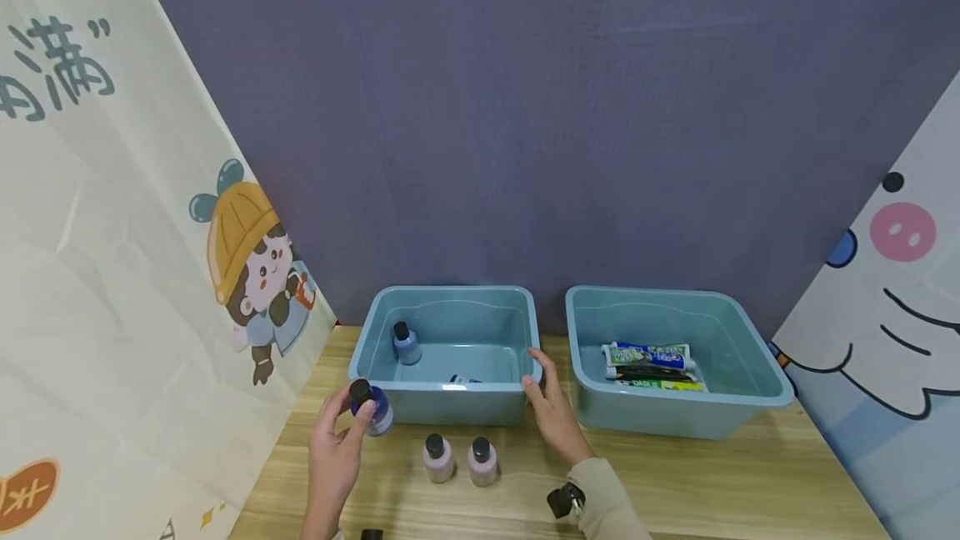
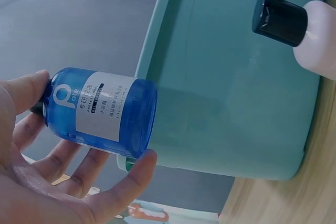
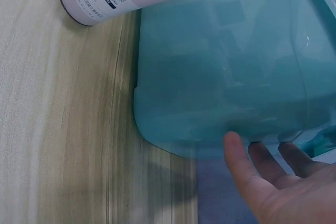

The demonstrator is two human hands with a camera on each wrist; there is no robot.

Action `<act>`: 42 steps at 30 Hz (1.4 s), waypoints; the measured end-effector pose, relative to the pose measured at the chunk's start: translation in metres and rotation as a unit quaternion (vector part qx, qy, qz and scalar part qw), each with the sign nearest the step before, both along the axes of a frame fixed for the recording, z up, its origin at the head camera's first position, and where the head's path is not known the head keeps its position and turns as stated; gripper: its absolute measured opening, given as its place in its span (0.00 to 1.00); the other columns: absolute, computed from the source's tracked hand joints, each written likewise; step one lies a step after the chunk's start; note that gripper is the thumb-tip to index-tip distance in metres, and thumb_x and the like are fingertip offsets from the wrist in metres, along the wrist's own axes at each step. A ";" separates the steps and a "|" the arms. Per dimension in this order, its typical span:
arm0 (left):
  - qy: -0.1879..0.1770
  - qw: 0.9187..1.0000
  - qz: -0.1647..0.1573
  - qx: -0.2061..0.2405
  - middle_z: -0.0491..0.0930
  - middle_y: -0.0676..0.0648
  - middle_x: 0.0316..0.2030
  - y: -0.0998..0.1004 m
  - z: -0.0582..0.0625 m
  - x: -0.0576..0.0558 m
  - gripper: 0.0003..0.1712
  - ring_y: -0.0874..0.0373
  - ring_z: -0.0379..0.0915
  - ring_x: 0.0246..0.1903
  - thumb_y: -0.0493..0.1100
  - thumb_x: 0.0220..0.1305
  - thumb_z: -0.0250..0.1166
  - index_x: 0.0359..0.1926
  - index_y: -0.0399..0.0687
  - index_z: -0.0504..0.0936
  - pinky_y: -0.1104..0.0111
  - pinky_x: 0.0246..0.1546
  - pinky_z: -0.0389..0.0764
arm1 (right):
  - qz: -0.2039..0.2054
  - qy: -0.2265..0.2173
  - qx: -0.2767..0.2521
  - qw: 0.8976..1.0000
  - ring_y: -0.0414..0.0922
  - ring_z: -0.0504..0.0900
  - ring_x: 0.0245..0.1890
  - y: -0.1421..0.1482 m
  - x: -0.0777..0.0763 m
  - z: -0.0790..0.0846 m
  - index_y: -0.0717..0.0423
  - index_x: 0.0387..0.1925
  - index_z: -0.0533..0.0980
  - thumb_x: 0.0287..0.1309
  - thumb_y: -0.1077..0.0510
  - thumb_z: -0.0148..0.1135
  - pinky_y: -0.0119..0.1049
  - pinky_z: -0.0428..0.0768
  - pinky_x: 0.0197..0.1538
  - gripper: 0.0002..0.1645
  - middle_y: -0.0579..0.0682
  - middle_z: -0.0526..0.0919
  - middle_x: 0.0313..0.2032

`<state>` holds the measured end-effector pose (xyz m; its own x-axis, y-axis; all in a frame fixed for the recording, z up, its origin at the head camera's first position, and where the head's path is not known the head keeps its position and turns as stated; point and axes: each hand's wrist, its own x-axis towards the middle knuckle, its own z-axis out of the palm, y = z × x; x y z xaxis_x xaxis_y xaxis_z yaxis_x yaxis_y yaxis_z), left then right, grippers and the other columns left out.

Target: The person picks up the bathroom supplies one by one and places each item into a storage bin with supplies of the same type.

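Observation:
My left hand (image 1: 335, 448) pinches a small blue bottle (image 2: 100, 108) by its dark-capped end, the thumb on one side and fingers on the other. The bottle is just off the front left corner of the left blue-green bin (image 1: 457, 407). At that bin's front right corner my right hand (image 1: 557, 417) rests with extended fingers, the thumb in front and a fingertip at the side rim. Inside the bin a blue bottle (image 1: 407, 347) stands at the left; another small dark blue item (image 1: 465, 379) is mostly hidden behind the front wall.
Two pale pink bottles (image 1: 438, 461) with black caps stand before the left bin. A second bin (image 1: 675, 419), to the right, holds several toothpaste tubes (image 1: 648, 355). Another black cap (image 1: 371, 534) shows at the bottom edge. A grey-blue backdrop (image 1: 480, 148) rises behind the wooden table.

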<state>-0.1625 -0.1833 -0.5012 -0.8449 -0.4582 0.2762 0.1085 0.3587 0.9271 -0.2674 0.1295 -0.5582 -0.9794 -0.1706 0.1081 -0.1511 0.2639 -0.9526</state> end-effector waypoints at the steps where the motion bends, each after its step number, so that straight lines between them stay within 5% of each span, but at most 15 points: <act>1: 0.000 1.000 0.000 0.000 0.77 0.61 0.51 0.000 0.001 0.000 0.20 0.70 0.71 0.53 0.42 0.71 0.66 0.63 0.49 0.81 0.76 0.39 0.80 | 0.000 0.002 0.001 1.000 0.50 0.75 0.39 0.000 0.000 0.000 0.29 0.76 0.53 0.79 0.42 0.47 0.42 0.77 0.44 0.31 0.59 0.74 0.48; 8: 0.008 1.000 -0.010 -0.002 0.77 0.59 0.50 0.001 0.009 0.001 0.20 0.70 0.70 0.52 0.42 0.73 0.65 0.64 0.48 0.80 0.74 0.37 0.80 | 0.004 0.013 0.008 1.000 0.44 0.74 0.36 0.001 0.000 -0.001 0.34 0.77 0.53 0.80 0.42 0.46 0.45 0.78 0.44 0.31 0.60 0.74 0.47; 16: 0.024 1.000 -0.008 -0.013 0.77 0.59 0.48 0.001 0.017 -0.002 0.21 0.72 0.70 0.50 0.39 0.72 0.65 0.63 0.46 0.81 0.75 0.34 0.79 | 0.005 -0.001 -0.009 1.000 0.59 0.76 0.47 0.000 0.000 -0.001 0.29 0.76 0.53 0.79 0.40 0.47 0.45 0.78 0.47 0.31 0.66 0.67 0.67; 21: 0.030 0.999 -0.006 -0.018 0.78 0.58 0.48 0.001 0.019 -0.004 0.21 0.71 0.70 0.50 0.39 0.71 0.65 0.63 0.45 0.81 0.76 0.34 0.79 | 0.006 -0.005 -0.010 1.000 0.60 0.75 0.47 0.000 0.001 -0.002 0.27 0.76 0.52 0.79 0.41 0.46 0.47 0.78 0.48 0.30 0.65 0.67 0.67; 29: 0.045 0.999 -0.007 -0.016 0.78 0.59 0.47 0.002 0.024 -0.007 0.19 0.70 0.71 0.50 0.38 0.71 0.65 0.61 0.46 0.82 0.76 0.34 0.80 | 0.000 -0.006 -0.003 1.000 0.50 0.74 0.40 0.000 0.001 -0.001 0.27 0.76 0.52 0.80 0.44 0.46 0.49 0.78 0.48 0.30 0.60 0.72 0.54; 42: 0.056 0.998 -0.026 -0.018 0.78 0.55 0.49 0.001 0.032 -0.015 0.20 0.69 0.71 0.51 0.38 0.72 0.65 0.62 0.46 0.81 0.78 0.35 0.79 | 0.008 -0.005 -0.008 1.000 0.59 0.75 0.49 0.000 0.000 -0.001 0.28 0.77 0.52 0.79 0.39 0.46 0.43 0.77 0.47 0.31 0.65 0.63 0.70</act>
<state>-0.1773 -0.1824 -0.4694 -0.8298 -0.4031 0.3859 0.2305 0.3823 0.8948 -0.2676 0.1291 -0.5590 -0.9778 -0.1840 0.1003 -0.1447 0.2463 -0.9583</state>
